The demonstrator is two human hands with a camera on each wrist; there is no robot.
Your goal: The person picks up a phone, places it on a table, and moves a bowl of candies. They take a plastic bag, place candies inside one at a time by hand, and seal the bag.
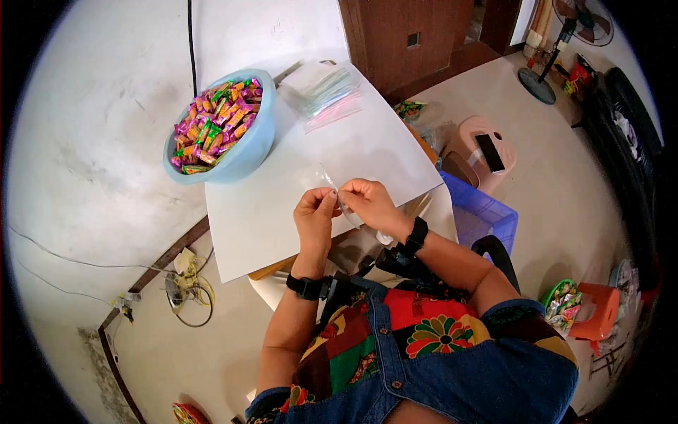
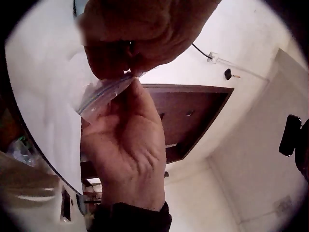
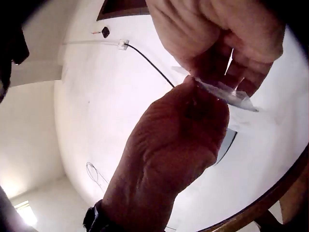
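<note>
Over the front part of the white tabletop (image 1: pixel 268 219), both hands pinch a small clear zip bag (image 2: pixel 104 99) between thumbs and fingertips. My left hand (image 1: pixel 314 218) grips one side of its upper edge, and my right hand (image 1: pixel 373 206) grips close beside it, the fingertips of both nearly meeting. In the right wrist view the bag (image 3: pixel 234 98) appears as a thin transparent strip between the hands, its seal line showing. Further back on the table lies a stack of clear bags (image 1: pixel 330 99) with green, blue and pink edges.
A light blue basin (image 1: pixel 258 141) heaped with purple, orange and green wrapped snacks (image 1: pixel 215 127) stands at the table's back left, by the wall. Right of the table are a blue crate (image 1: pixel 484 215) and a pink stool (image 1: pixel 487 141) bearing a black phone (image 1: pixel 489 153).
</note>
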